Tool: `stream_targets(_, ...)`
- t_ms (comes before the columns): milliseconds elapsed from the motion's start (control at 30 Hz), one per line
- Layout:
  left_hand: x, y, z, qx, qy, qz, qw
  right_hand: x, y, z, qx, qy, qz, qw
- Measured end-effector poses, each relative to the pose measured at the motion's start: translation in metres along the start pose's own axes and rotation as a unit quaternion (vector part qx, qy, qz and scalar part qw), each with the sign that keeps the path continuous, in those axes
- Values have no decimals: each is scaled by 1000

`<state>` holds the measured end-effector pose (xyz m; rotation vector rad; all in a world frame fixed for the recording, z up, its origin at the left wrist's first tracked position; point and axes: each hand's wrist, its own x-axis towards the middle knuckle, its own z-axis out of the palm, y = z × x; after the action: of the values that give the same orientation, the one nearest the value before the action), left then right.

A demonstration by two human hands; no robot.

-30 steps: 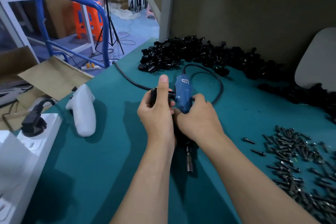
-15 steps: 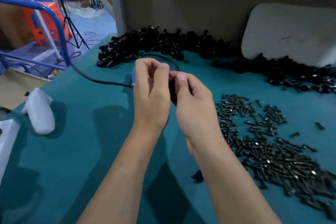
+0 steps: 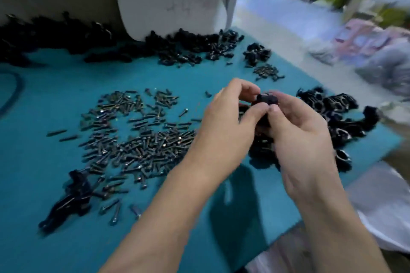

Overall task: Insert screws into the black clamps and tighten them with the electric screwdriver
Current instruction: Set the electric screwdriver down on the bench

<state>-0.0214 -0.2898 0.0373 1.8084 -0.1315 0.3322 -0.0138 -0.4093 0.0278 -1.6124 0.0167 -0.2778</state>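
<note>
Teal-covered desk (image 3: pixel 44 95): took up most of the frame and ended in a slanted edge at lower right. White board (image 3: pixel 168 0): stood at upper centre against the back wall, foot sunk among black parts. Back heap of clamps (image 3: pixel 55 35): ran along the far side from upper left to upper centre, badly blurred. Screws (image 3: pixel 137 139): lay spread in a broad dark scatter at centre left, just beside the left forearm. Left hand (image 3: pixel 226 122) and right hand (image 3: pixel 304 139): met right of centre with fingers curled, and pinched one black clamp (image 3: pixel 266 101) from both sides. Right heap of clamps (image 3: pixel 339 117): sat at centre right near the desk edge, partly hidden behind the hands. Plastic bag (image 3: pixel 381 201): lay past the edge at lower right. Lone clamp part (image 3: pixel 71 197): rested at lower left, touching stray screws. Smaller cluster of screws (image 3: pixel 267 72): sat well apart, up toward the far edge. Dark cable (image 3: pixel 13 93): curved in at the left edge. Held clamp: stayed clear of the desk, between thumbs and fingertips; too blurred to tell whether fitted with a screw.
</note>
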Motion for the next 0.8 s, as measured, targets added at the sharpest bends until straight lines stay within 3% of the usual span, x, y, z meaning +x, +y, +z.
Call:
stream_targets(100,16,-4,47,-16,-13,-9,1000,22,4,-37,-104,71,-53,991)
stream_targets(267,52,-14,92,21,-18,16,1000,62,13,-62,-240,117,-83,960)
stream_targets(533,92,-51,109,221,-76,18,972,97,27,-62,-443,33,21,896)
stream_targets(667,98,-60,114,299,-108,45,947,103,28,-58,-460,-12,87,884)
stream_targets(800,95,-53,108,329,-121,37,936,100,21,-60,-452,-32,99,886)
